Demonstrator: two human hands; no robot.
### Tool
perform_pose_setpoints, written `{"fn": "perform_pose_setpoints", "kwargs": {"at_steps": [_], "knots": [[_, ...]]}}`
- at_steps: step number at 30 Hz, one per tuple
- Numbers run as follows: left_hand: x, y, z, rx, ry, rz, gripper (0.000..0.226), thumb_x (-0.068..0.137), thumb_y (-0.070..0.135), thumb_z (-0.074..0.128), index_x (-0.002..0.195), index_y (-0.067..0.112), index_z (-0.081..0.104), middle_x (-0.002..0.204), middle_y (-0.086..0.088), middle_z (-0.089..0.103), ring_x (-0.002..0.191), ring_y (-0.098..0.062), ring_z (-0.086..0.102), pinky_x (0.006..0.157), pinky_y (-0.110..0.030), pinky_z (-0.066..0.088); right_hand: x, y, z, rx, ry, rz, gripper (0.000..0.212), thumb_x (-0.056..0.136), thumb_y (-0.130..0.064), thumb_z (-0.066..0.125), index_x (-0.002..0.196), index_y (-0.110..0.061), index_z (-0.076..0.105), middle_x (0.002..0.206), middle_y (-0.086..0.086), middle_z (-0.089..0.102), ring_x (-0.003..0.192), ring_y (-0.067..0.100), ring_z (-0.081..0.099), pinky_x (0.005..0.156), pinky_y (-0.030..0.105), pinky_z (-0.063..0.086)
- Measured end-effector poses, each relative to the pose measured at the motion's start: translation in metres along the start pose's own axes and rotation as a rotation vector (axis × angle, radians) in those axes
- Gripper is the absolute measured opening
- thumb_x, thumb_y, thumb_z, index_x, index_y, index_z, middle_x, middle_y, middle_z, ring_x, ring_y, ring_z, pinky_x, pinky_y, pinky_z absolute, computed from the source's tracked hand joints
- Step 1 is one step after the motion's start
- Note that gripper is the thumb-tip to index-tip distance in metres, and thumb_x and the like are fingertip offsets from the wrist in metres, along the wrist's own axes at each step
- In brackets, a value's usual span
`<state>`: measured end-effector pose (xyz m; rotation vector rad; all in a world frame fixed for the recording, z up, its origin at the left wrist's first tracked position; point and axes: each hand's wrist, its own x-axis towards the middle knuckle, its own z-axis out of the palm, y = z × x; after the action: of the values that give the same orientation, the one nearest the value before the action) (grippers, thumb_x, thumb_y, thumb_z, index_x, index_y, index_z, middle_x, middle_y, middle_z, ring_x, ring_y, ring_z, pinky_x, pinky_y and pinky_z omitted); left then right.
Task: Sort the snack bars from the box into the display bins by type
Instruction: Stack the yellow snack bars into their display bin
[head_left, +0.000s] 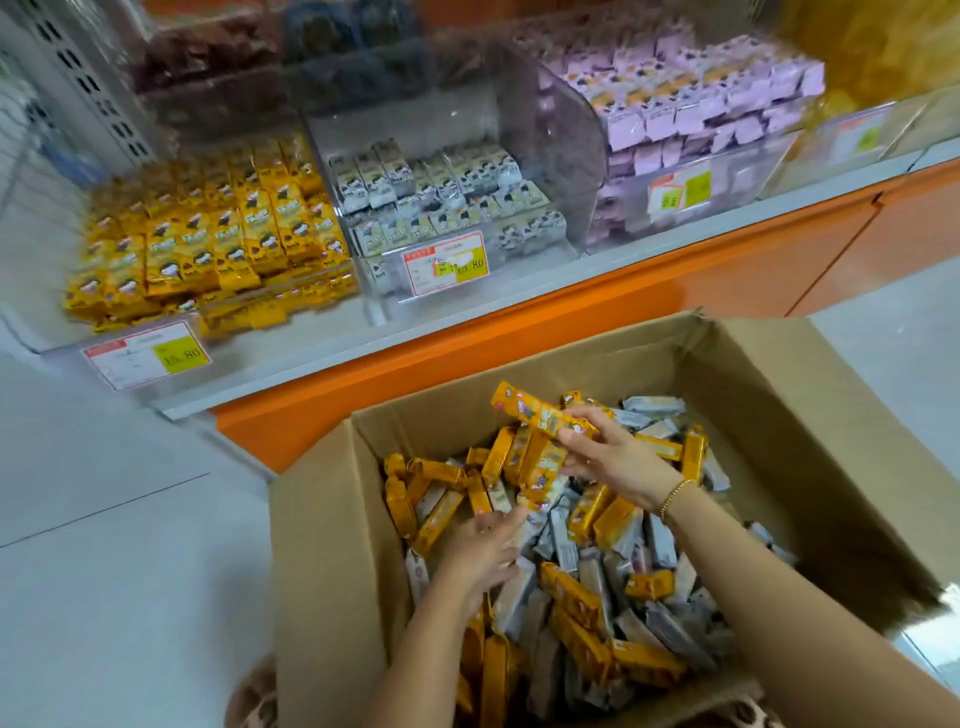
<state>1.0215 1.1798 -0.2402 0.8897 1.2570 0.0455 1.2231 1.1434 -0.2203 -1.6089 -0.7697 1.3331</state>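
Yellow bars (540, 418), gripped in my right hand (618, 467) over the near box (322, 519) while my left hand (478, 553) lies spread on the pile (613, 582), should stay aligned for the far-left bin (234, 312).

Cardboard box (322, 545), lower centre, open on top. Far flap (519, 374) and right flap (831, 467) stand up, walling those sides. Loose snack bars (597, 597) cover whole bottom. Left hand (483, 556) and right hand (618, 457), gripping yellow bars (540, 415), fill box middle. Upper left: yellow bin (244, 312) heaped past front lip. Middle bin (405, 119) part filled, room above stock. Upper right: purple bin (743, 171) stacked high. Clear divider (571, 140) between those two. Bare floor (104, 545) left of box.
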Motion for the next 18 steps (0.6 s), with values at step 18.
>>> {"fn": "perform_pose_setpoints", "kwargs": {"at_steps": [18], "knots": [[-0.169, 0.157, -0.125, -0.421, 0.052, 0.705, 0.025, 0.065, 0.019, 0.07, 0.088, 0.014, 0.063, 0.086, -0.001, 0.071, 0.089, -0.018, 0.065, 0.082, -0.036, 0.054, -0.061, -0.17, 0.141, 0.377, 0.075, -0.397, 0.041, 0.077, -0.034, 0.066, 0.112, -0.012, 0.067, 0.094, 0.003, 0.066, 0.084, 0.015, 0.054, 0.079, 0.028, 0.044]]}}
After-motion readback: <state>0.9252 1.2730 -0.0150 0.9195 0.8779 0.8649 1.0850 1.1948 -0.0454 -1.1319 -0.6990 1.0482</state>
